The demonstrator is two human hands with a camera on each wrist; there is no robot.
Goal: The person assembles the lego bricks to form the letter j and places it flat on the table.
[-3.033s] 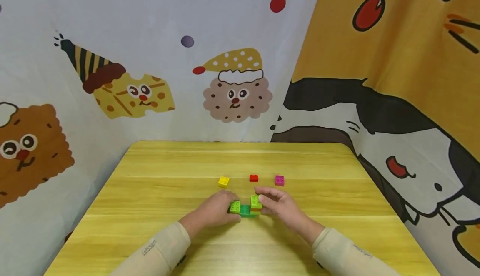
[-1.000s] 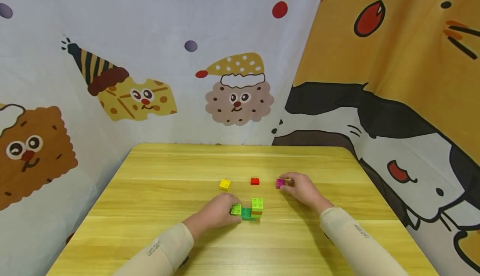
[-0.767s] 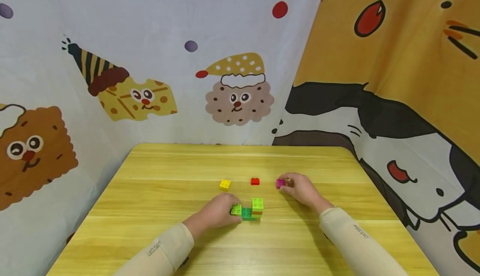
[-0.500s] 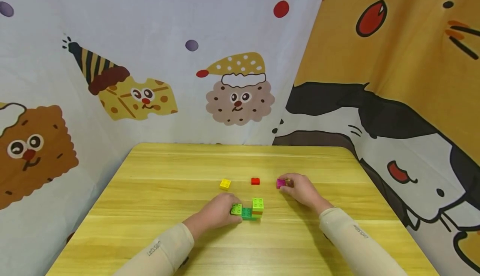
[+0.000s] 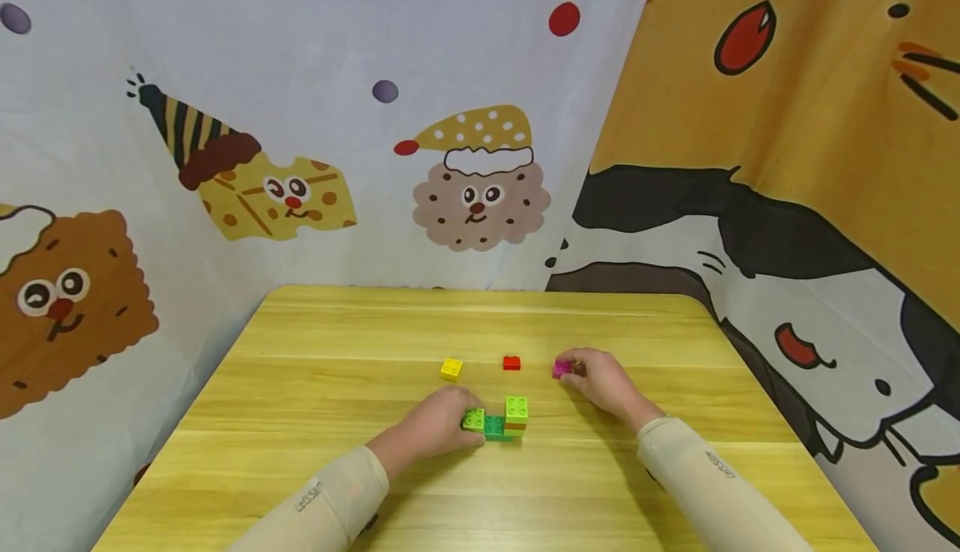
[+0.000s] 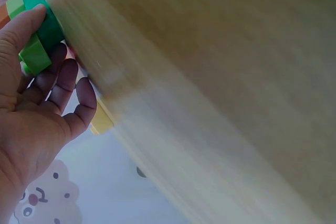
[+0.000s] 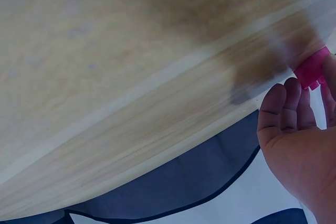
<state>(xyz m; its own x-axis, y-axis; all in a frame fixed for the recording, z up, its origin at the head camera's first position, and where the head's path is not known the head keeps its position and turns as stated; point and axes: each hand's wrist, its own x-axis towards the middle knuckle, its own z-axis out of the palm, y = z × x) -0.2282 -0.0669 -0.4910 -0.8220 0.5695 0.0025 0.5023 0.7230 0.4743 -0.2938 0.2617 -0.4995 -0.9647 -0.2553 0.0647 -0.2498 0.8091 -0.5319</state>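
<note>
A built piece of toy blocks lies near the table's middle: a dark green base (image 5: 494, 429) carries a lime block (image 5: 473, 419) at its left end. Its right end bears a short stack topped by another lime block (image 5: 516, 407), with a thin orange-brown layer beneath. My left hand (image 5: 437, 424) holds the left end between thumb and fingers; in the left wrist view the thumb presses the dark green block (image 6: 50, 27). Farther back and to the right, my right hand (image 5: 603, 382) pinches a magenta block (image 5: 560, 368), whose right side is hidden by the fingers.
Behind the built piece, a yellow block (image 5: 451, 368) and a small red block (image 5: 512, 363) lie apart on the wooden table (image 5: 360, 327). A printed cloth (image 5: 315, 52) hangs around the table's far and side edges.
Three seconds ago my right hand was at the stack on the built piece; it has moved back and right to the magenta block and pinches it. My left hand has kept its hold.
</note>
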